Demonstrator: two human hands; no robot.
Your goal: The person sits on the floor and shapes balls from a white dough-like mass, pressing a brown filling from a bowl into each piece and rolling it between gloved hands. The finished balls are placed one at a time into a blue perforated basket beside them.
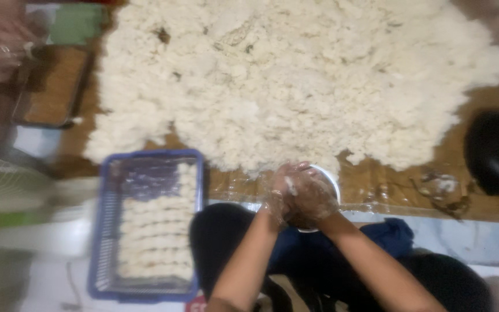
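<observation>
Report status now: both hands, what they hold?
Left hand and right hand clasped together over small white round bowl. Contents hidden. Large white cooked-rice heap just beyond.

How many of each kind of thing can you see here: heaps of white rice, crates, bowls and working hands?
Heap of white rice: 1
Blue crate holding shaped white pieces: 1
White bowl under the hands: 1
Hands pressed together, left hand and right hand: 2
Total: 5
The blur hides what the hands enclose.
</observation>
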